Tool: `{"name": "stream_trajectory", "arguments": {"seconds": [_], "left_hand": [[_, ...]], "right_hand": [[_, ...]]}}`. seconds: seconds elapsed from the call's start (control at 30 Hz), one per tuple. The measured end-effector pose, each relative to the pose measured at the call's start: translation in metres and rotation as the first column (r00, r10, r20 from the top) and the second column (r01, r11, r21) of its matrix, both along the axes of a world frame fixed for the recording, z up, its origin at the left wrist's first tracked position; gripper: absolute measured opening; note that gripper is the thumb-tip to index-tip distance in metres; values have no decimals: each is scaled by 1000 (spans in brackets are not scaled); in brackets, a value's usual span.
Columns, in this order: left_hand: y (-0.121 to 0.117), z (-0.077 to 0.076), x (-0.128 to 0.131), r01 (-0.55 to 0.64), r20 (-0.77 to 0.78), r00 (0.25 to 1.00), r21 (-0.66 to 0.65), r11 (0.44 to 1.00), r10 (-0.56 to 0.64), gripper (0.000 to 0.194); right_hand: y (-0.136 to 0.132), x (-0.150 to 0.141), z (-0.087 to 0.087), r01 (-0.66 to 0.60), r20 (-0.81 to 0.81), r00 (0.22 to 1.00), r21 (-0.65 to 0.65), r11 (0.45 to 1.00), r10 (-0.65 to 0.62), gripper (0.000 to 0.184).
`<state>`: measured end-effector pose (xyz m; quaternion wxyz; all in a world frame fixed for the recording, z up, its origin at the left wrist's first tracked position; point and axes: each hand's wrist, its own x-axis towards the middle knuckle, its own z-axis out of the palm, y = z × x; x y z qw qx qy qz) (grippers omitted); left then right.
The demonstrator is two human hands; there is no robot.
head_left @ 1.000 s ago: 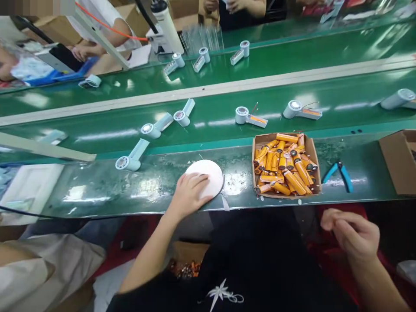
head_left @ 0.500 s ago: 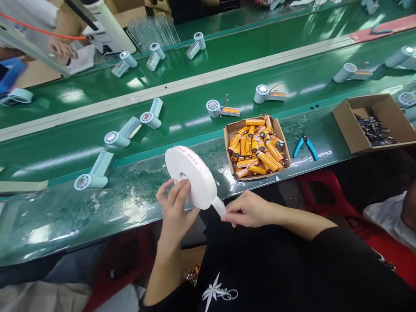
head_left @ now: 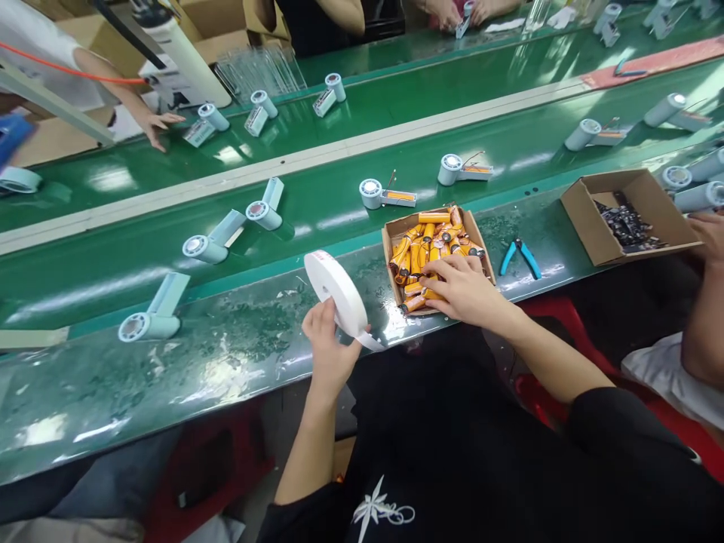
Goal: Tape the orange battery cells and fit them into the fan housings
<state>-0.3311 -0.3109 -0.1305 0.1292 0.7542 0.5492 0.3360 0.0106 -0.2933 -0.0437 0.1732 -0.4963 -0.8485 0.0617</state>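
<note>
My left hand [head_left: 331,339] grips a large white roll of tape [head_left: 339,298] by its core and lower side, holding it tilted above the bench edge. A short loose tail of tape [head_left: 370,342] hangs from the bottom of the roll. Over the front of a shallow cardboard box [head_left: 389,253], my right hand [head_left: 467,290] reaches in with its fingers apart, touching the orange-wrapped batteries [head_left: 419,256]. Several of these cylinders, with thin wires, are heaped in the box. The hand covers part of the heap.
Blue-handled nippers [head_left: 521,259] lie right of the batteries. Beyond them stands a cardboard box [head_left: 588,226] of small dark parts, with a co-worker's hand [head_left: 710,234] beside it. Pale blue fan housings [head_left: 204,247] line the green conveyor [head_left: 317,177]. Other people's hands show across the line.
My right hand has let go of the tape's end and moved up and right into the battery box. The roll has shifted slightly right in my left hand. Across the line, a person's hand has reached out.
</note>
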Motion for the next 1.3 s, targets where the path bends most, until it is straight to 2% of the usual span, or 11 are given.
{"name": "stream_trajectory", "arguments": {"seconds": [0.07,0.17,0.23,0.37,0.63,0.8,0.9,0.97,1.0,1.1,1.3], "left_hand": [[-2,9,10,21,-14,1000,78,997,-20,93],[-10,24,19,87,-60,995,139,986,-80,90],[-17,32,24,145,-92,987,134,980,-134,91],[-27,45,35,212,-170,967,117,970,-190,93],[-29,56,51,221,-205,962,198,955,-180,80],[-26,54,52,222,-267,949,193,956,-166,81],[-22,52,51,201,-312,944,276,940,-111,85],[-18,53,48,221,-359,929,340,914,-91,86],[-15,55,46,247,-388,917,356,901,-98,86],[-8,66,38,342,-451,875,320,884,-175,86],[2,87,33,413,-535,825,350,841,-182,87]], "right_hand": [[1,5,1,-41,-205,978,30,999,47,17],[-6,12,3,98,-616,786,206,974,51,9],[-13,14,6,204,-716,689,342,917,113,13],[-21,9,7,91,-589,745,554,828,312,35],[-23,11,2,-130,-380,822,599,790,424,42],[-28,0,-12,-136,-507,766,473,871,395,62],[-35,-16,-27,-2,-868,475,163,987,145,61],[-37,-22,-33,-49,-958,271,-115,992,-98,64],[-36,-22,-33,-103,-951,238,-227,968,-198,71],[-27,-11,-23,-210,-876,332,-430,878,-349,77],[-18,14,9,-230,-731,654,-437,870,-195,58]]}}
